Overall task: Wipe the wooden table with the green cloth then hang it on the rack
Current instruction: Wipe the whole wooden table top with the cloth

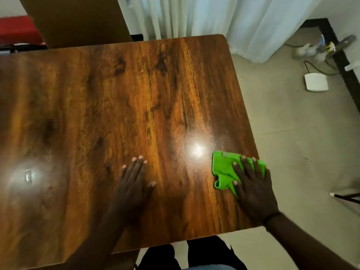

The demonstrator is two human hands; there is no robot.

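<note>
The glossy wooden table (120,98) fills most of the head view. A crumpled green cloth (224,168) lies on it close to the right edge. My right hand (253,190) presses flat on top of the cloth, fingers spread over it. My left hand (134,184) rests palm down on the bare wood to the left of the cloth, fingers apart, holding nothing. No rack can be made out with certainty.
White curtains (224,18) hang behind the table's far right corner. On the tiled floor to the right lie a white box with a cable (316,82), some clutter and a dark bar (344,197). A brown panel (78,20) and something red (17,30) stand at the back left.
</note>
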